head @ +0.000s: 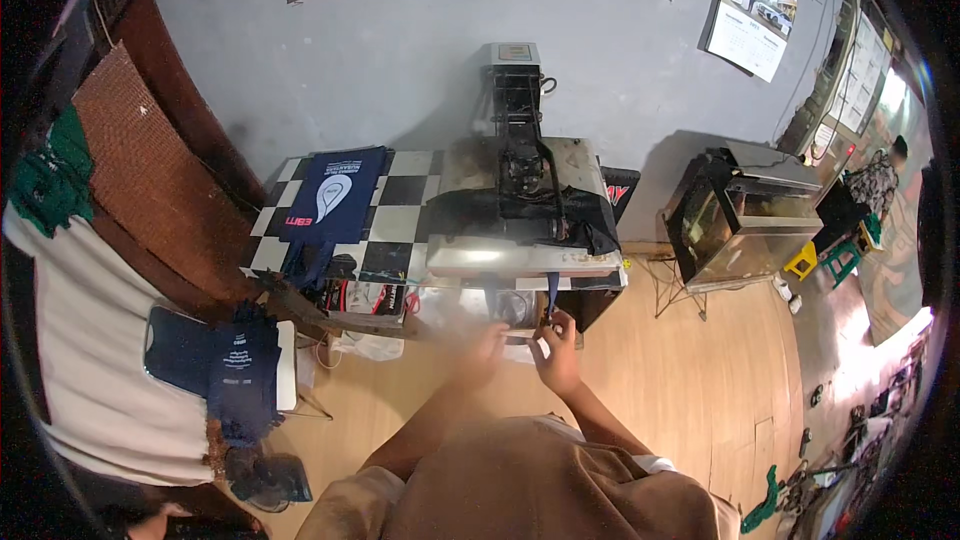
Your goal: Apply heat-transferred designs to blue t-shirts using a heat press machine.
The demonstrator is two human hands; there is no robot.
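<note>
A heat press (517, 165) stands on a table with a black-and-white checked top (397, 221). Its upper plate is down, or nearly so. From under its front edge a narrow dark blue strap (553, 289) hangs towards me. My right hand (559, 356) has its thumb and fingers pinched at the strap's lower end. Beside it, my left hand (484, 352) is raised below the press, blurred by a smudge in the view. A second strap seems to run down to it, but its grip is unclear. Whatever lies between the plates is hidden.
Navy fabric bags (330, 199) with white and red print lie left of the press. More navy printed pieces (244, 375) are stacked at lower left. A glass tank (742, 225) on a stand is at right, with a person (874, 180) beyond. Packets (367, 298) fill the shelf underneath.
</note>
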